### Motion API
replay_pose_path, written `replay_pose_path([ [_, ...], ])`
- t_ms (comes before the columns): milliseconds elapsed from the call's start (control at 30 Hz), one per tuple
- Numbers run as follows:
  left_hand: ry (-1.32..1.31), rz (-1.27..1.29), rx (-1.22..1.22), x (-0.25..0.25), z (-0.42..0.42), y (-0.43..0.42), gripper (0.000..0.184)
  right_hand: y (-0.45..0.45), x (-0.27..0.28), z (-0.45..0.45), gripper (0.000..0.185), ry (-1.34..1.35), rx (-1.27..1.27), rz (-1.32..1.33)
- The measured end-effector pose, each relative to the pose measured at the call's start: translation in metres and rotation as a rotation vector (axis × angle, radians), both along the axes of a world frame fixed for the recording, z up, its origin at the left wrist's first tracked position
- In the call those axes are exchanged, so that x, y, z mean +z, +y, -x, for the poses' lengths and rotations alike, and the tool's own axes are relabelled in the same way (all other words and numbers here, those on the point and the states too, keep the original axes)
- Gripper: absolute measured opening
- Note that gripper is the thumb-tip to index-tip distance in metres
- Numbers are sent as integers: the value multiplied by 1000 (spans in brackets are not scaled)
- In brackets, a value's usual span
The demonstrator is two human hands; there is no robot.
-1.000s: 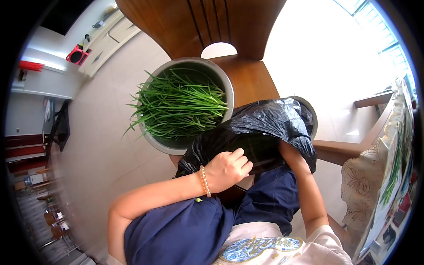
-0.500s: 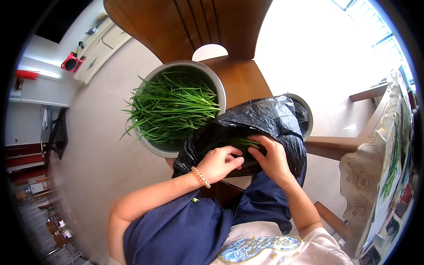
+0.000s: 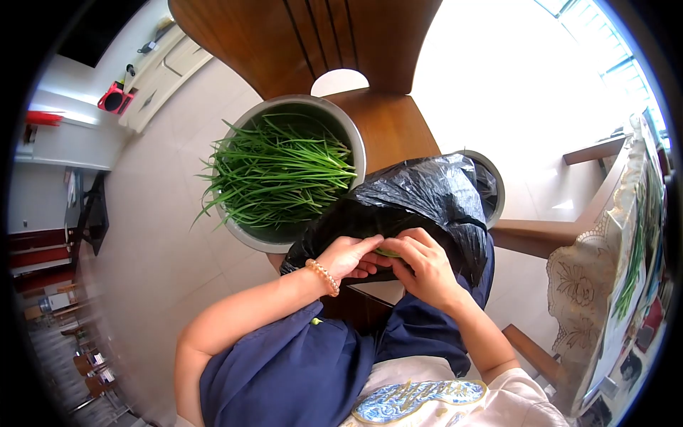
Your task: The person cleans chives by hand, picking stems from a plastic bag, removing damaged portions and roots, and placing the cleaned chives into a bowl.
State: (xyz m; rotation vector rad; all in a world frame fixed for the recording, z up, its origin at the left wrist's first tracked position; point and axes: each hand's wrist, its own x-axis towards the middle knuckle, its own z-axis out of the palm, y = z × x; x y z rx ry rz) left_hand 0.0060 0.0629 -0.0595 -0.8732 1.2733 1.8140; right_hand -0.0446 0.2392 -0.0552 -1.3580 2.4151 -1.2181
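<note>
A metal bowl (image 3: 357, 142) on the wooden chair holds long green stalks (image 3: 281, 171). In front of it a black plastic bag (image 3: 427, 188) lies open over the lap. My left hand (image 3: 350, 257), with a beaded bracelet at the wrist, and my right hand (image 3: 425, 269) meet at the bag's mouth. Between their fingertips is a small piece of green stalk (image 3: 386, 252), pinched by both hands. Most of it is hidden by the fingers. A tiny green scrap (image 3: 316, 321) rests on the dark blue trousers.
The wooden chair (image 3: 391, 128) stands straight ahead. A round bin (image 3: 496, 192) with a black liner is right of the bag. At the far right is a table with a lace cloth (image 3: 580, 285) and more green stalks (image 3: 629, 277). A drawer cabinet (image 3: 167, 75) stands at the upper left.
My right hand has come out of the bag and moved left to my left hand. Both hands have closed on the green stalk. The view has shifted slightly.
</note>
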Motion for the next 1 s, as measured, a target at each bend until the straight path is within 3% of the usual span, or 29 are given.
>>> replay_pose_path([
  [200, -33, -52, 100, -14, -3, -5, 29, 3, 6, -2, 49, -265, -141, 92],
  [567, 1, -103, 190, -15, -2, -4, 25, -4, -9, -11, 30, -231, -179, 7],
  [633, 0, -89, 199, -14, -2, -3, 24, -8, -12, -15, 25, -135, -297, 52],
  [833, 4, -52, 216, -19, -3, -3, 22, -9, -11, -17, 20, 21, -318, -20],
  [1000, 16, -38, 236, -21, -3, -5, 23, -9, -5, -15, 15, -90, -343, 0],
])
